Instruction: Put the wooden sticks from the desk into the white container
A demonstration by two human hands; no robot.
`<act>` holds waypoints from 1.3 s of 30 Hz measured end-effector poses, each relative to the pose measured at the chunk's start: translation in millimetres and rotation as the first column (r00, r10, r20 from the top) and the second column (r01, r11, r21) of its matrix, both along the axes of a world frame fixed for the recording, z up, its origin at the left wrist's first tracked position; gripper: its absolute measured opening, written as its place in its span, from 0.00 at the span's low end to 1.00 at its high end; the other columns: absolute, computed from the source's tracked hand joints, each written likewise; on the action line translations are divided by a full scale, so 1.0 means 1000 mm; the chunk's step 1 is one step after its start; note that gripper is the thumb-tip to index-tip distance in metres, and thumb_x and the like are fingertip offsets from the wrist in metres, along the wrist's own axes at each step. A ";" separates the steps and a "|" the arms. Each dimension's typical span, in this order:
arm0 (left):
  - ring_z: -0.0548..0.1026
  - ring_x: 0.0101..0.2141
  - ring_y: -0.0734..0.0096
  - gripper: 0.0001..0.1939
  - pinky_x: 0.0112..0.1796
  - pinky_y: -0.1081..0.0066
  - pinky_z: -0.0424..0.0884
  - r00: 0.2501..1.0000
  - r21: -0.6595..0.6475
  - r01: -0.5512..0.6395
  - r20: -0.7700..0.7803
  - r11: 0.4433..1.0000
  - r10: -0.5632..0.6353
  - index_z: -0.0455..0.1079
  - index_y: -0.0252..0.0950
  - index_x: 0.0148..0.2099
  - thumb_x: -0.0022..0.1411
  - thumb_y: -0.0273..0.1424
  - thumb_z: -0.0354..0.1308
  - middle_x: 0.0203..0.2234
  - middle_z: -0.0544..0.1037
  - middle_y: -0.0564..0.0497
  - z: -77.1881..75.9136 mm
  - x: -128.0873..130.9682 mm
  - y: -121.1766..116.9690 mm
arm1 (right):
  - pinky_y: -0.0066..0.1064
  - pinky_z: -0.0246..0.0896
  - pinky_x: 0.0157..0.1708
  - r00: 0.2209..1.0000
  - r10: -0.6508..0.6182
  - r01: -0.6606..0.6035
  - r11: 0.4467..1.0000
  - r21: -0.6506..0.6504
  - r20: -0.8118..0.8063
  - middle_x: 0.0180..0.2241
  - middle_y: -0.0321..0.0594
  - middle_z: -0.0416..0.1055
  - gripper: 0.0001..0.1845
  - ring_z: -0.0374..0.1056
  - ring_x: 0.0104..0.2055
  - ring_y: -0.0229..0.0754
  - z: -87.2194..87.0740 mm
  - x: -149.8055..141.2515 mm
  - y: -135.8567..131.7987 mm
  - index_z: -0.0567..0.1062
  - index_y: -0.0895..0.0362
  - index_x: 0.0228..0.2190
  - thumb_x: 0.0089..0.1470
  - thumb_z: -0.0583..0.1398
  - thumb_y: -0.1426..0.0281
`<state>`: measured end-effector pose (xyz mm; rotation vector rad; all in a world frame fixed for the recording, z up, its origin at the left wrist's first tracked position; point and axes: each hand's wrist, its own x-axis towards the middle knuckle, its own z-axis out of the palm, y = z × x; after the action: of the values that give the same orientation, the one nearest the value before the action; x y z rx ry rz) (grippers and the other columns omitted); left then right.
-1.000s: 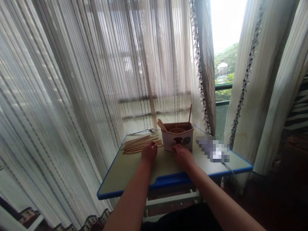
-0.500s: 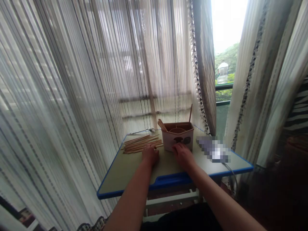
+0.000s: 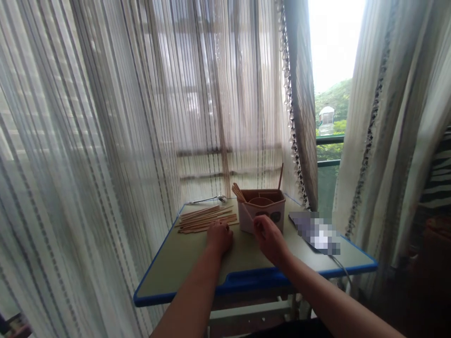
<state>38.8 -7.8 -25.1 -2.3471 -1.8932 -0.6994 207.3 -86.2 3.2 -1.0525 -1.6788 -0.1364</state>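
Observation:
My right hand (image 3: 267, 234) is closed in a pinch on a thin chopstick (image 3: 248, 212), which slants up and left in front of the holder. That holder (image 3: 245, 216), a pinkish box with a brown inside and dark oval marks, has a bundle of chopsticks (image 3: 238, 191) leaning in its left end. One more chopstick (image 3: 281, 176) stands at its back right corner. Beside the right ends of a loose pile of wooden chopsticks (image 3: 200, 218), my left hand (image 3: 220, 235) rests on the table with its fingers curled; what is under them is hidden.
A spoon-like metal utensil (image 3: 221, 198) lies at the table's back left edge. Right of the holder is a blurred-out flat device (image 3: 313, 232) with a cable (image 3: 340, 264). The table (image 3: 176, 272) has a blue rim, and sheer curtains (image 3: 148, 141) hang behind it.
My right hand has turned and lifted slightly off the holder's front, and a chopstick now shows in its fingers. My left hand stays by the pile. The view has tilted up a little.

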 end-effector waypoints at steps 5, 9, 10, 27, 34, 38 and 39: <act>0.62 0.46 0.60 0.18 0.47 0.65 0.55 1.000 0.009 0.005 0.013 1.000 -0.006 0.64 0.36 0.45 0.50 0.33 0.51 0.43 0.68 0.44 0.002 0.001 0.001 | 0.27 0.58 0.29 0.952 0.004 0.023 0.996 0.084 -0.305 0.28 0.37 0.65 0.06 0.62 0.29 0.35 0.055 0.000 0.003 0.64 0.56 0.32 0.52 0.51 0.67; 0.62 0.46 0.60 0.17 0.47 0.65 0.55 1.000 0.001 0.023 0.006 1.000 -0.023 0.64 0.36 0.44 0.50 0.33 0.50 0.42 0.68 0.44 0.003 0.000 0.000 | 0.29 0.59 0.31 0.930 -0.101 0.162 0.976 0.148 -0.353 0.31 0.40 0.65 0.07 0.63 0.31 0.36 0.081 0.006 0.021 0.61 0.56 0.33 0.54 0.48 0.66; 0.62 0.46 0.60 0.16 0.47 0.65 0.55 1.000 0.000 0.026 0.005 1.000 -0.026 0.64 0.36 0.43 0.50 0.33 0.50 0.42 0.68 0.44 0.003 0.000 -0.001 | 0.29 0.58 0.32 0.928 -0.134 0.201 0.966 0.162 -0.347 0.33 0.41 0.65 0.07 0.63 0.32 0.37 0.083 0.008 0.027 0.61 0.56 0.34 0.54 0.48 0.66; 0.60 0.49 0.59 0.25 0.48 0.65 0.53 0.999 0.010 0.020 0.045 1.000 -0.020 0.57 0.35 0.51 0.50 0.35 0.52 0.46 0.66 0.43 -0.003 0.001 0.007 | 0.29 0.48 0.30 0.929 -0.303 0.326 0.942 -0.082 0.210 0.29 0.42 0.69 0.12 0.62 0.32 0.41 0.067 -0.001 0.066 0.67 0.57 0.31 0.53 0.49 0.64; 0.62 0.46 0.59 0.19 0.46 0.64 0.55 0.999 0.036 0.028 0.035 0.999 -0.029 0.62 0.36 0.45 0.49 0.34 0.52 0.43 0.67 0.43 -0.005 0.001 0.008 | 0.31 0.49 0.36 0.892 -0.325 0.357 0.933 -0.049 0.314 0.34 0.42 0.69 0.11 0.61 0.38 0.42 0.064 -0.002 0.061 0.68 0.56 0.34 0.53 0.49 0.66; 0.62 0.45 0.59 0.18 0.45 0.64 0.56 1.000 0.008 0.014 0.027 1.000 -0.014 0.62 0.35 0.44 0.50 0.34 0.51 0.42 0.67 0.44 -0.001 0.001 0.006 | 0.32 0.50 0.38 0.898 -0.310 0.350 0.933 -0.079 0.311 0.37 0.44 0.68 0.14 0.61 0.40 0.44 0.066 -0.003 0.066 0.68 0.57 0.39 0.51 0.51 0.65; 0.62 0.46 0.60 0.18 0.46 0.65 0.56 1.000 0.002 0.017 0.026 1.000 -0.017 0.62 0.35 0.44 0.50 0.34 0.51 0.43 0.67 0.44 0.000 0.000 0.005 | 0.32 0.51 0.38 0.906 -0.303 0.344 0.934 -0.099 0.296 0.38 0.45 0.67 0.16 0.61 0.40 0.44 0.069 -0.004 0.069 0.67 0.58 0.40 0.51 0.51 0.65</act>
<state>39.1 -2.9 -25.4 -2.3673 -1.8836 -0.7369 203.5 -17.3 72.2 -1.4807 -1.7678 -0.3951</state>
